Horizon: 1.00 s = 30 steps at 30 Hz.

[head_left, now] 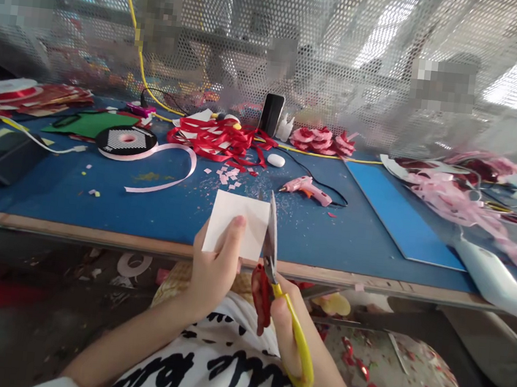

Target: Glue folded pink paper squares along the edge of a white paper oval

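A: Where's the white card (232, 208)?

B: Held up above the front edge of the worktop (158, 217). The left hand (214, 266) pinches it, thumb flat on its face, fingers tucked behind.

A: And the right hand (281, 319)?

B: Curled round the handles of the scissors (272, 241), one yellow, one red. The blades stand slightly apart and look to straddle the card's right edge.

A: What's just past the card?

B: Small pink scraps (228, 175), scattered about. Behind them is a heap of red ribbon (222, 139), and a pink glue gun (307, 189) lies to their right.

A: Farther out?

B: On the left, a black spool (107, 139) with pale pink ribbon trailing off; on the right, a blue board (399, 217). A phone (271, 115) stands propped at the back.
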{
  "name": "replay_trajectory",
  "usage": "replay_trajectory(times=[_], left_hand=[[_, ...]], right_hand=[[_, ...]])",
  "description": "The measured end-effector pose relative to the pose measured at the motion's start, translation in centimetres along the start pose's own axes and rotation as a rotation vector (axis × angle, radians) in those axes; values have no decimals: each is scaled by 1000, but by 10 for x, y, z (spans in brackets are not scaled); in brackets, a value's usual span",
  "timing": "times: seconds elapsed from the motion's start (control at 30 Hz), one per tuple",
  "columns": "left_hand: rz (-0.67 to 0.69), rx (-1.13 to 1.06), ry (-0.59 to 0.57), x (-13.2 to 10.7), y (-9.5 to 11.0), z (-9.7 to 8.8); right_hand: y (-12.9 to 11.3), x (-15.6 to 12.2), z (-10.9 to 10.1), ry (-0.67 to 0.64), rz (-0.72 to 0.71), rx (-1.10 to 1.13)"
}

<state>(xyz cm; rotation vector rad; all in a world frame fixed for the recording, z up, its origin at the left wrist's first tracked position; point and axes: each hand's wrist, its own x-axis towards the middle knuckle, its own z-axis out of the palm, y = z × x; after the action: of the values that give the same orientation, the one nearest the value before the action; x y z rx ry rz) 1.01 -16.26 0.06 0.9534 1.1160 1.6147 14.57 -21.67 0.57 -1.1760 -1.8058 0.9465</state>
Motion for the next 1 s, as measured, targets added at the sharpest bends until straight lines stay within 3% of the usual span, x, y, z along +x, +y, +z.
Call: replay_trajectory(times=[0.3,0.47,0.8,1.0], left_hand=[[29,29,40,-6,-5,7],[-17,5,73,-5,-8,6],[-60,43,-118,1,6,-2],[-105,14,-190,5,-2,-8]], right_hand=[[4,7,-1,-79,-67,83],[15,3,1,-57,11,18],[27,-5,-6,-61,91,-11],[27,-5,-5,-78,117,12]])
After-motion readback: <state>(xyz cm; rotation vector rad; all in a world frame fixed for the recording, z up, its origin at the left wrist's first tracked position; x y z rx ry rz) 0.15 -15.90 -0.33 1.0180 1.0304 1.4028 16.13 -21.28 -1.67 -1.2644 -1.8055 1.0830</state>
